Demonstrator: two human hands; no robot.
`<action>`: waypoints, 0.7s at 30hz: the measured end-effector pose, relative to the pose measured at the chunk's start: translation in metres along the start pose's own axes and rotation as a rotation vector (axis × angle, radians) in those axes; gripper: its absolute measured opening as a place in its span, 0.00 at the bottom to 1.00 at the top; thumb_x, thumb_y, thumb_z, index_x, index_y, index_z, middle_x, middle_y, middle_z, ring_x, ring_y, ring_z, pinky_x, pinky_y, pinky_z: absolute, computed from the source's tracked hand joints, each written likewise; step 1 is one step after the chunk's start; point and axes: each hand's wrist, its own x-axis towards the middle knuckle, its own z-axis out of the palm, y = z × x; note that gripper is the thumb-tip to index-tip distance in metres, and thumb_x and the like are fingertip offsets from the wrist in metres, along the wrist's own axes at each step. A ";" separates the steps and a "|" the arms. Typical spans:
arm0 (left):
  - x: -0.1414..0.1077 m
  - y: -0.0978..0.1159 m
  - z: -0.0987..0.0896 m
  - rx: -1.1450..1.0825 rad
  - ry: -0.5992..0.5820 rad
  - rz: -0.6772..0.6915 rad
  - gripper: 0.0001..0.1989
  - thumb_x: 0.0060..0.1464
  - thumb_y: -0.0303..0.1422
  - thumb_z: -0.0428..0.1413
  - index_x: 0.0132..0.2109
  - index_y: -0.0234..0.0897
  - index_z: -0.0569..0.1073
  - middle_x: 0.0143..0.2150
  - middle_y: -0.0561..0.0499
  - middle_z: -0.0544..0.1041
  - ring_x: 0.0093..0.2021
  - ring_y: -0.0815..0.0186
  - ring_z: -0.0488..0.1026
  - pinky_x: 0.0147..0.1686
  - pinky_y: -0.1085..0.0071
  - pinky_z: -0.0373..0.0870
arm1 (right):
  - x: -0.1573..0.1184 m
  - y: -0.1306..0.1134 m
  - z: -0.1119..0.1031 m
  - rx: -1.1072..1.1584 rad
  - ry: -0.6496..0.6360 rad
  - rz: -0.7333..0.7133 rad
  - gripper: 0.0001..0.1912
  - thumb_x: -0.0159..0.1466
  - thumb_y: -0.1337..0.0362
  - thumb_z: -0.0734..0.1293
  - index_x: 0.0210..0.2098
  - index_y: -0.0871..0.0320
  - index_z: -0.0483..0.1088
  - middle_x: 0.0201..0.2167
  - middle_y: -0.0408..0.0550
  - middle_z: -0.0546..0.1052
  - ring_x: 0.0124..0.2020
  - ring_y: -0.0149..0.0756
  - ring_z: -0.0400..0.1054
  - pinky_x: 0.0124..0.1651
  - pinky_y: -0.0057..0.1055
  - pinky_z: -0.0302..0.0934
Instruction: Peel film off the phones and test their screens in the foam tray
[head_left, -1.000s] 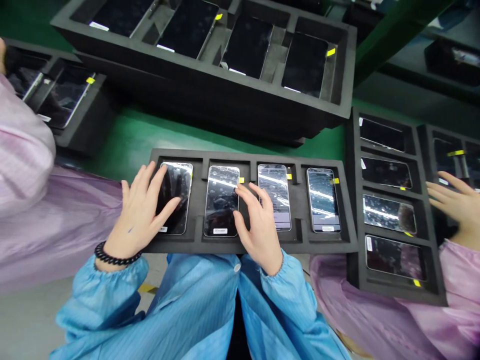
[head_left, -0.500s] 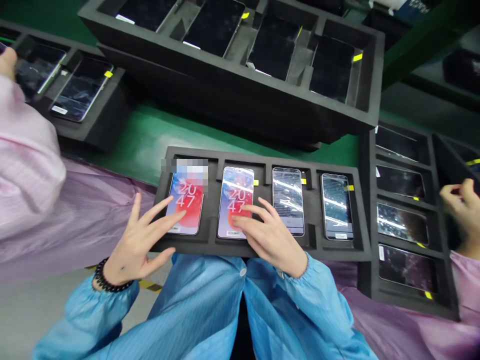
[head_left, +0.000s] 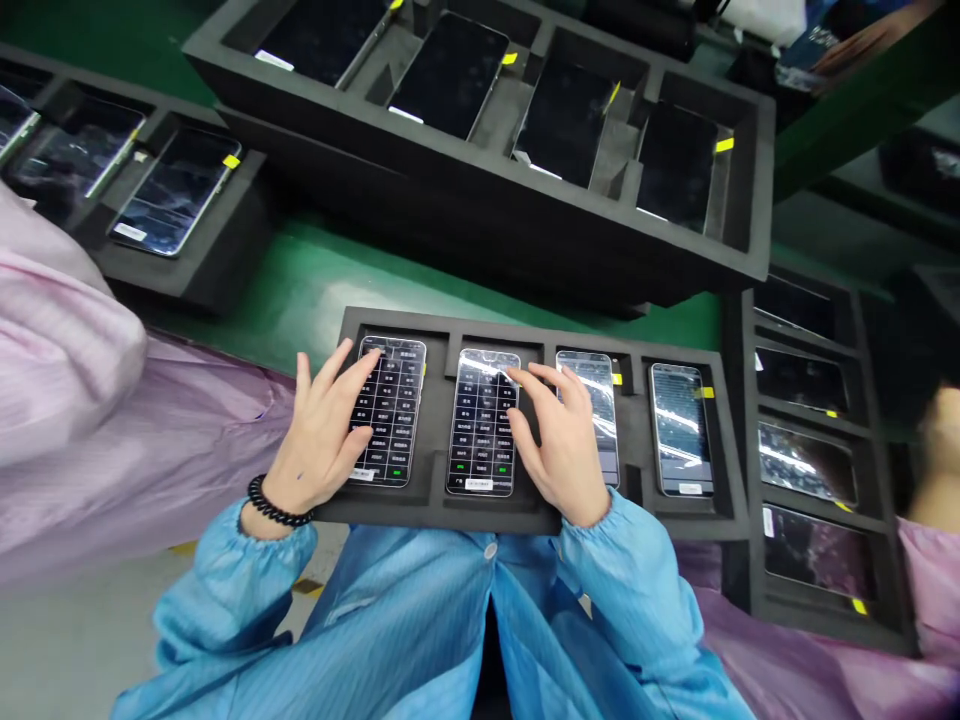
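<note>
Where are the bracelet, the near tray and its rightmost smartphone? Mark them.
Bracelet (head_left: 277,514), head view: visible band.
Near tray (head_left: 424,512), head view: front rim.
Its rightmost smartphone (head_left: 681,430), head view: screen middle.

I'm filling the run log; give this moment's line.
left hand: over leftmost phone in tray | right hand: at right edge of second phone | both show: dark grid menus | touch: unclear

Behind the front tray (head_left: 420,511), a strip of green table (head_left: 330,275) leaves sideways passage, walled off beyond by stacked trays (head_left: 465,225).
</note>
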 end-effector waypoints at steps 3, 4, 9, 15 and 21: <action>-0.004 -0.001 0.000 0.000 0.002 0.015 0.31 0.70 0.48 0.36 0.75 0.46 0.46 0.73 0.45 0.62 0.77 0.51 0.48 0.74 0.38 0.31 | -0.004 0.004 0.007 0.028 -0.027 -0.028 0.17 0.72 0.67 0.61 0.59 0.55 0.66 0.52 0.51 0.80 0.60 0.45 0.69 0.70 0.54 0.55; -0.005 0.000 -0.002 0.005 0.017 0.028 0.31 0.70 0.47 0.36 0.75 0.47 0.46 0.73 0.45 0.63 0.77 0.51 0.49 0.74 0.37 0.32 | -0.005 0.004 0.007 0.043 -0.029 -0.049 0.16 0.71 0.68 0.61 0.58 0.55 0.67 0.52 0.50 0.81 0.60 0.45 0.69 0.70 0.54 0.54; -0.008 0.003 -0.015 0.082 -0.045 0.112 0.32 0.69 0.45 0.40 0.75 0.45 0.46 0.70 0.44 0.67 0.76 0.48 0.50 0.72 0.30 0.30 | -0.005 0.004 0.003 0.034 -0.028 -0.114 0.14 0.70 0.69 0.62 0.54 0.56 0.71 0.51 0.48 0.82 0.59 0.45 0.71 0.71 0.54 0.52; -0.018 -0.005 -0.028 -0.047 0.023 0.264 0.27 0.70 0.43 0.38 0.70 0.45 0.62 0.40 0.49 0.83 0.60 0.51 0.76 0.70 0.31 0.49 | -0.008 0.008 0.001 0.240 -0.039 -0.247 0.08 0.69 0.71 0.63 0.41 0.57 0.74 0.30 0.40 0.82 0.44 0.35 0.77 0.72 0.48 0.52; -0.006 -0.001 -0.024 0.027 -0.019 0.202 0.29 0.69 0.46 0.36 0.71 0.48 0.59 0.56 0.47 0.80 0.66 0.50 0.69 0.72 0.35 0.45 | -0.001 0.003 0.000 0.088 -0.106 -0.117 0.14 0.71 0.65 0.61 0.54 0.57 0.72 0.51 0.50 0.82 0.57 0.44 0.71 0.70 0.53 0.55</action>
